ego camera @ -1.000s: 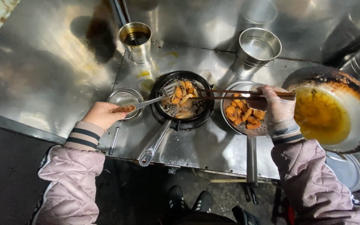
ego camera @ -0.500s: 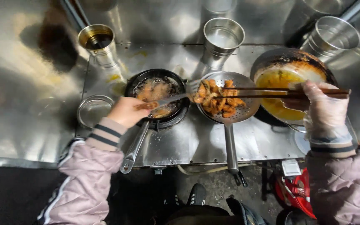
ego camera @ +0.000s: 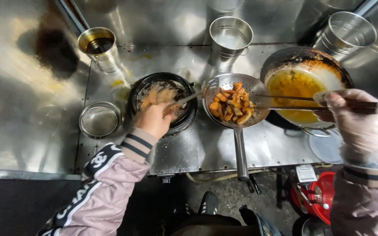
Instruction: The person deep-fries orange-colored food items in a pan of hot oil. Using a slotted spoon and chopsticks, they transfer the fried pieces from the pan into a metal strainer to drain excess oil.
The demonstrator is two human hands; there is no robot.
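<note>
1. Left hand (ego camera: 154, 120): fingers clenched on the handle of a metal skimmer (ego camera: 184, 99), held over the black pot (ego camera: 162, 102) of frying oil.
2. Skimmer: long axis runs from the hand up and right; head end points toward the strainer (ego camera: 235, 105). Whether the two touch cannot be told.
3. Right hand (ego camera: 359, 120), gloved: fingers closed around long chopsticks (ego camera: 294, 101).
4. Chopsticks: axis near horizontal, tips pointing left, reaching into the fried pieces (ego camera: 232, 105) in the strainer.
5. Strainer sits on the steel counter (ego camera: 197, 144) between pot and wok (ego camera: 305, 83); its long handle points down toward the person.
6. Handling, judged: fried pieces are likely light, hot, greasy and crisp, so easily crushed; best gripped lightly across the middle.
7. Chopsticks judged stiff and light, possibly slick with oil; held at the far rear end, away from heat.
8. Skimmer judged rigid and light; handle end is the place to hold.
</note>
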